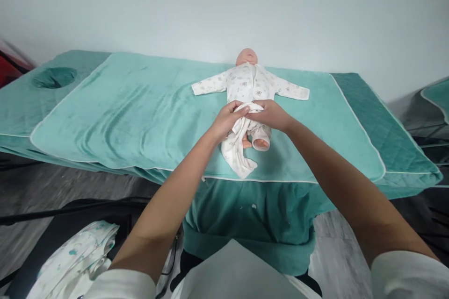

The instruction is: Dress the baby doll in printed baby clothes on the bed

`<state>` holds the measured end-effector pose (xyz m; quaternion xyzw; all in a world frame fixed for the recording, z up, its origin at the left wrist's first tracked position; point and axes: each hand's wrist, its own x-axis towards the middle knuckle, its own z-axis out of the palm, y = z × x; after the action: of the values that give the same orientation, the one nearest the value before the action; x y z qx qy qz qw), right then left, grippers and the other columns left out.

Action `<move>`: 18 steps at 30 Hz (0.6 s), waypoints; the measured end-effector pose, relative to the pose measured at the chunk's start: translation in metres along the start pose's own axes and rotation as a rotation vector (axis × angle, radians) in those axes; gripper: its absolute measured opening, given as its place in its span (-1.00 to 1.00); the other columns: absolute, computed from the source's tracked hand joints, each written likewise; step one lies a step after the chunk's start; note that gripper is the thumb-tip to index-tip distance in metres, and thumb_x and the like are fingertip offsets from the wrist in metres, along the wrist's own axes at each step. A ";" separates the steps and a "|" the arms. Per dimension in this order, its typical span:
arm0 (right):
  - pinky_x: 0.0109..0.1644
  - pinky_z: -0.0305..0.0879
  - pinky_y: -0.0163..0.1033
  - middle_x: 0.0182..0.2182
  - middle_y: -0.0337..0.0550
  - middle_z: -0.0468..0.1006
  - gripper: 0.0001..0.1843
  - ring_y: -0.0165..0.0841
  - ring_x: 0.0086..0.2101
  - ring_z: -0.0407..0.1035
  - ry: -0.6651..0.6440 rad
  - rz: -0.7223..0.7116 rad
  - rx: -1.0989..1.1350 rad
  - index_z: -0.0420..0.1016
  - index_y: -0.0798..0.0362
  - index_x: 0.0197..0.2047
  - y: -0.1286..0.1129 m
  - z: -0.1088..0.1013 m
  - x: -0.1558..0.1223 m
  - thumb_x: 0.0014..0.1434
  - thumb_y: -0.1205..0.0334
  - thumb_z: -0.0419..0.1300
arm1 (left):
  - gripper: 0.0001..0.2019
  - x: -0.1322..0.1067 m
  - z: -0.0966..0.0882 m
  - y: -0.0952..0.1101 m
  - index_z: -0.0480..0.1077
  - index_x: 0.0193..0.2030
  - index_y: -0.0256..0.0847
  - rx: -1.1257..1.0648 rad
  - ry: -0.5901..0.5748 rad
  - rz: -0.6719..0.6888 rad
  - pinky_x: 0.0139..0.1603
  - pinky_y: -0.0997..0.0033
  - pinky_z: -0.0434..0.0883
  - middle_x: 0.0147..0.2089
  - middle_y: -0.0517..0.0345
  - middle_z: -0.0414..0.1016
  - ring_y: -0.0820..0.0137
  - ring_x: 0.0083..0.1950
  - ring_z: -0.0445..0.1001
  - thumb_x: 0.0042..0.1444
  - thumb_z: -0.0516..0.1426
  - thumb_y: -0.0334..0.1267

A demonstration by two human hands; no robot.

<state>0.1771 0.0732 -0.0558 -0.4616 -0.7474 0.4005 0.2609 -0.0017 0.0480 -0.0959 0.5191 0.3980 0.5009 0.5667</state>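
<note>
A baby doll (247,56) lies on its back on the green-covered bed, its head toward the wall. It wears a white patterned baby shirt (242,85) with both sleeves spread out sideways. Patterned baby pants (237,152) are bunched over its lower body; one leg of them hangs loose toward me, and a bare foot shows beside the other cuff. My left hand (228,119) pinches the waistband from the left. From the right, my right hand (271,114) grips the same waistband, close to the left hand's fingers.
The bed (140,117) has a round face hole (55,77) at its left end and stands against a white wall (175,9). A white patterned cloth (79,257) lies on a dark chair (31,252) at lower left. Green fabric (249,215) hangs at the front edge.
</note>
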 end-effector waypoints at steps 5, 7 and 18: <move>-0.37 0.03 -0.27 -0.54 -0.35 0.21 -0.75 -0.45 -0.45 0.10 0.142 0.006 0.161 0.24 0.02 -0.51 0.009 0.001 0.004 -0.04 0.17 0.27 | -0.44 -0.004 -0.010 0.001 0.40 0.08 -0.18 0.238 -0.152 0.083 0.12 0.39 0.35 0.08 0.12 0.50 0.29 0.10 0.45 -0.09 0.40 -0.16; -0.37 0.03 -0.27 -0.54 -0.37 0.19 -0.76 -0.45 -0.46 0.08 0.166 0.024 0.238 0.23 0.00 -0.49 0.012 0.001 0.005 -0.05 0.20 0.27 | -0.49 -0.002 -0.013 -0.001 0.41 0.07 -0.18 0.246 -0.157 0.063 0.11 0.37 0.36 0.04 0.13 0.51 0.29 0.06 0.46 -0.04 0.35 -0.16; -0.09 0.35 -0.11 -0.20 -0.15 0.65 -0.59 -0.14 -0.14 0.49 -0.172 0.070 0.119 0.63 0.04 -0.18 0.015 0.001 0.007 -0.09 0.05 0.49 | -0.78 0.024 0.004 -0.022 0.37 -0.14 -0.15 0.141 0.159 0.107 -0.03 0.41 0.40 -0.19 0.21 0.48 0.37 -0.11 0.45 0.03 0.15 -0.29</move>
<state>0.1802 0.0833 -0.0685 -0.4349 -0.7253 0.4912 0.2088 0.0096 0.0715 -0.1150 0.5368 0.4476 0.5407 0.4682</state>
